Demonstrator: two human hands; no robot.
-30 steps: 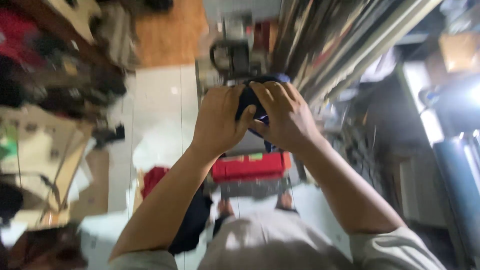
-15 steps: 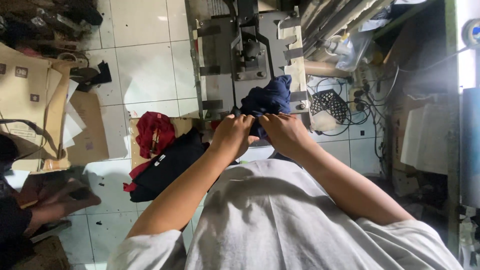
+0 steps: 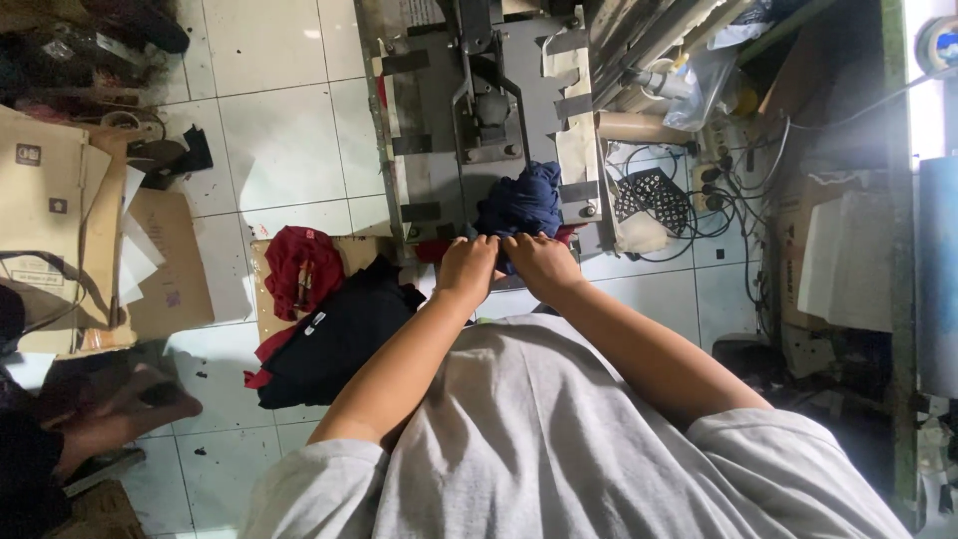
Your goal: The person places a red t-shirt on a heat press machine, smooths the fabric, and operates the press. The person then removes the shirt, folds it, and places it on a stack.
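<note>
No true container in use; the nearest holder is a flat cardboard sheet (image 3: 261, 289) on the floor at 9 o'clock of the hands, carrying a red garment (image 3: 297, 268) and a black garment (image 3: 334, 339) heaped over its lower edge. Left hand (image 3: 467, 268) and right hand (image 3: 539, 262) sit side by side, almost touching, knuckles up, both forearms reaching straight out from a grey shirt (image 3: 559, 449). Fingers of both hands are curled and pinched onto the near edge of a navy cloth (image 3: 519, 205), which lies bunched at 12 o'clock of the hands, on the lower part of a grey metal machine (image 3: 479, 110). At 2 o'clock of the hands: a cardboard tube (image 3: 639, 128), a black mesh piece (image 3: 649, 195) and tangled cables (image 3: 728, 190). Metal bars (image 3: 649, 35) lean at 1 o'clock. Far at 9 o'clock, stacked cardboard and paper (image 3: 80, 230) on white tiles (image 3: 279, 120). At 8 o'clock, at frame edge, another person's hand (image 3: 120, 414), well apart. Nothing stands between the hands and the cloth.
</note>
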